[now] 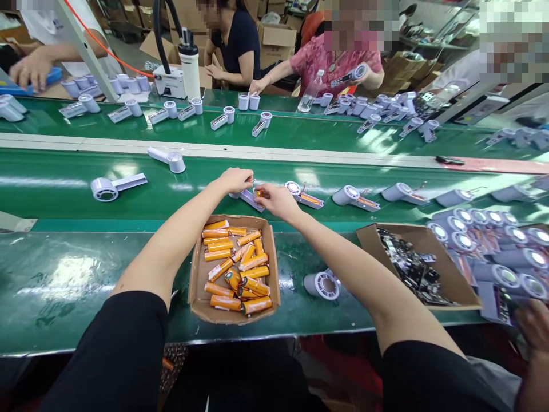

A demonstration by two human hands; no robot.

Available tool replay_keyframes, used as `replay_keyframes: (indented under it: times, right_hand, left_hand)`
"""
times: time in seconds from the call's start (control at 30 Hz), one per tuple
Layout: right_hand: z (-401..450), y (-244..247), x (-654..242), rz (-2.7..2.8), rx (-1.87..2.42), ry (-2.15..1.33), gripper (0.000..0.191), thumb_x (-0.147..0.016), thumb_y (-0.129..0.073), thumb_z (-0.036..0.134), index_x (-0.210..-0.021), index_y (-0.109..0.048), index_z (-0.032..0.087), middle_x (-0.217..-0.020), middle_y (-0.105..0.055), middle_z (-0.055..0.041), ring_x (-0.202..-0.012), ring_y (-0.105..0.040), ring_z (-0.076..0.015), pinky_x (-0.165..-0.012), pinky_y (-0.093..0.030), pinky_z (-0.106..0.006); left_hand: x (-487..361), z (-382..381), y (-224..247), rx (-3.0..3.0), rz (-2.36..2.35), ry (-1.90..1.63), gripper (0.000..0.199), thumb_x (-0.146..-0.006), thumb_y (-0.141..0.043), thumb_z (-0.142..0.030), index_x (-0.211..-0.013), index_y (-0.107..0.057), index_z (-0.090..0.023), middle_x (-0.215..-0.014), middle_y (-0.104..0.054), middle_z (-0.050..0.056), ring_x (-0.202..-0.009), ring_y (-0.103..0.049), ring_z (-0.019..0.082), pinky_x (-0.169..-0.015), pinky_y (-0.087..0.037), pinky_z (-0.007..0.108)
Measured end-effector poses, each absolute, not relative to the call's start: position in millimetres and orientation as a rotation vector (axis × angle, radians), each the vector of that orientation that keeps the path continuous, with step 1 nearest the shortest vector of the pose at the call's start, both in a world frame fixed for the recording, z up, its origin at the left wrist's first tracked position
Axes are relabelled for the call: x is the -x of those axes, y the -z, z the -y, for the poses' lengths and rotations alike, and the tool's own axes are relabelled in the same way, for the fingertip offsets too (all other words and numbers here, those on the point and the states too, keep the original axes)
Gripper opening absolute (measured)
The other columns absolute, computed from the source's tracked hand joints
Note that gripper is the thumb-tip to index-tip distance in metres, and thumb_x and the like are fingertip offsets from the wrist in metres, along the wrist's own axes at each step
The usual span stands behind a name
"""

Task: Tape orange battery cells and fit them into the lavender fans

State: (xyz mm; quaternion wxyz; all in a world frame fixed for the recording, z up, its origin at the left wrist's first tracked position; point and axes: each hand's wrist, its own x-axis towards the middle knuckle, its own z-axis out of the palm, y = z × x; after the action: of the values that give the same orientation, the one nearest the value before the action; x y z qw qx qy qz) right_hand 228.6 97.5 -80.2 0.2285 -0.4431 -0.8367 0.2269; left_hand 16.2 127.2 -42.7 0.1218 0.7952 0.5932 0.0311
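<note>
On the green belt, just beyond the box, a white fan body (251, 200) lies partly under my hands, its handle pointing to the lower right. My left hand (237, 179) is over its round end, fingers pinched together on something too small to make out. Close beside it, my right hand (274, 200) has its fingertips closed around a small orange thing, perhaps a battery end, over the handle. The cardboard box (197, 286) in front of me holds several orange batteries (254, 262) with wires. To the right, fan bodies (304, 195) with orange batteries in their handles stand in a row.
Two fan bodies (175, 162) lie on the belt at left. Another (322, 285) rests under my right forearm. A box of circuit boards (465, 294) and piled fan bodies are at right, near another person's hand (536, 326). People work across a second belt (300, 129).
</note>
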Motion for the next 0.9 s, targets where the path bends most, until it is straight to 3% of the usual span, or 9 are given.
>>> replay_keyframes:
  times: [0.3, 0.4, 0.53, 0.6, 0.67, 0.73, 0.8, 0.9]
  right_hand:
    - [-92.1, 57.5, -206.2, 2.954, 1.406, -0.105, 0.048, -0.110, -0.050, 0.041, -0.149, -0.071, 0.023, -0.126, -0.083, -0.0180, -0.112, -0.078, -0.0396, -0.094, -0.058, -0.048]
    - [-99.5, 50.9, -205.9, 3.027, 1.393, -0.126, 0.048, -0.109, -0.053, 0.039, -0.150, -0.070, 0.021, -0.130, -0.081, -0.0193, -0.117, -0.077, -0.0398, -0.097, -0.056, -0.047]
    - [-89.6, 27.3, -237.7, 2.815, 1.319, -0.304, 0.048, -0.112, -0.051, 0.038, -0.155, -0.068, 0.025, -0.138, -0.080, -0.0137, -0.122, -0.077, -0.0346, -0.105, -0.056, -0.046]
    - [-61.2, 13.2, -269.2, 2.579, 1.260, -0.374, 0.044, -0.110, -0.053, 0.038, -0.146, -0.075, 0.022, -0.134, -0.082, -0.0123, -0.117, -0.079, -0.0314, -0.104, -0.058, -0.044]
    - [-14.1, 3.0, -306.8, 2.407, 1.213, -0.507, 0.037, -0.107, -0.060, 0.043, -0.122, -0.086, 0.021, -0.111, -0.088, -0.0105, -0.097, -0.082, -0.0278, -0.092, -0.062, -0.040]
    - [45.6, 0.3, -343.3, 2.344, 1.158, -0.748, 0.036, -0.102, -0.069, 0.053, -0.095, -0.088, 0.023, -0.079, -0.084, -0.0060, -0.070, -0.079, -0.0232, -0.072, -0.061, -0.034]
    - [106.5, 5.4, -371.7, 2.348, 1.047, -0.954, 0.044, -0.099, -0.074, 0.058, -0.069, -0.082, 0.025, -0.064, -0.078, -0.0030, -0.057, -0.074, -0.0190, -0.060, -0.057, -0.030]
    - [175.8, 23.1, -387.3, 2.243, 1.008, -1.183, 0.049, -0.105, -0.065, 0.054, -0.065, -0.077, 0.028, -0.058, -0.074, -0.0024, -0.048, -0.069, -0.0176, -0.051, -0.053, -0.030]
  left_hand:
    - [-31.2, -125.3, 50.5, -2.214, -1.791, -0.207, 0.019, -0.097, -0.065, -0.033, -0.111, -0.076, -0.026, -0.117, -0.082, 0.006, -0.109, -0.072, 0.026, -0.092, -0.050, 0.034]
    - [-41.3, -129.5, 48.7, -2.161, -1.839, -0.243, 0.018, -0.097, -0.066, -0.030, -0.111, -0.076, -0.025, -0.118, -0.081, 0.008, -0.112, -0.071, 0.028, -0.097, -0.051, 0.037]
    - [-45.6, -109.1, 25.9, -2.135, -1.833, -0.285, 0.028, -0.097, -0.069, -0.030, -0.123, -0.074, -0.021, -0.126, -0.079, 0.012, -0.122, -0.070, 0.030, -0.106, -0.052, 0.039]
    - [-28.9, -66.7, 10.4, -2.239, -1.778, -0.428, 0.038, -0.096, -0.072, -0.034, -0.131, -0.072, -0.020, -0.133, -0.077, 0.012, -0.131, -0.067, 0.031, -0.112, -0.051, 0.042]
    - [5.3, 1.2, 0.8, -2.354, -1.719, -0.646, 0.037, -0.096, -0.073, -0.040, -0.130, -0.072, -0.023, -0.137, -0.076, 0.009, -0.136, -0.064, 0.031, -0.116, -0.050, 0.043]
    - [52.4, 85.5, 1.5, -2.330, -1.720, -0.772, 0.026, -0.102, -0.066, -0.048, -0.115, -0.075, -0.027, -0.126, -0.080, 0.005, -0.121, -0.072, 0.027, -0.110, -0.054, 0.041]
    - [100.4, 170.6, 11.8, -2.329, -1.670, -0.779, 0.027, -0.101, -0.067, -0.055, -0.097, -0.075, -0.030, -0.106, -0.083, 0.000, -0.103, -0.076, 0.024, -0.103, -0.058, 0.038]
    - [149.0, 269.1, 35.8, -2.284, -1.727, -0.467, 0.035, -0.095, -0.074, -0.059, -0.121, -0.076, -0.036, -0.133, -0.081, 0.000, -0.132, -0.068, 0.033, -0.117, -0.054, 0.049]
